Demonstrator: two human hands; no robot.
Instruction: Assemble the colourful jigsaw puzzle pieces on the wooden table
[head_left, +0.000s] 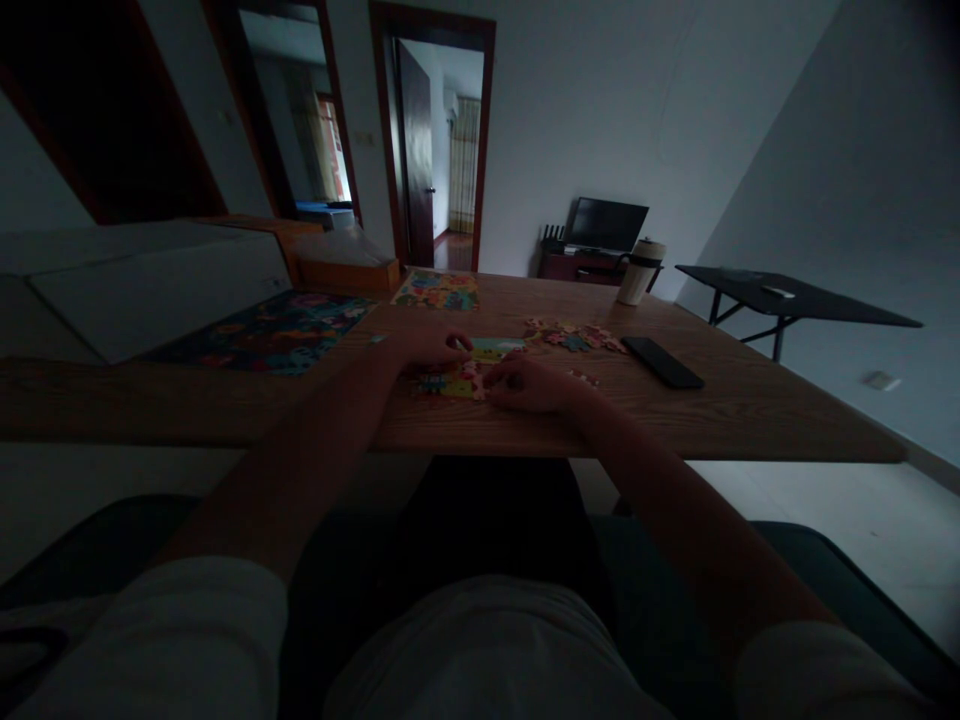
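A partly assembled jigsaw puzzle [452, 382] in yellow, red and green lies near the front edge of the wooden table [720, 425]. Over its upper left part is my left hand [435, 347], fingers curled together; what they hold, if anything, is too small to make out. My right hand [525, 384] rests at the puzzle's right edge with thumb and fingers bent together on it, and whether a piece is between them is hidden. Loose puzzle pieces [574, 337] are heaped behind my right hand, and a few smaller ones [583, 377] lie beside it.
A black phone [661, 362] and a cup [640, 272] are on the right. Two colourful pictures [289, 330] [437, 290], a large white box [150, 285] and a wooden box [349, 273] occupy the left and back. A black folding table [795, 297] stands beyond.
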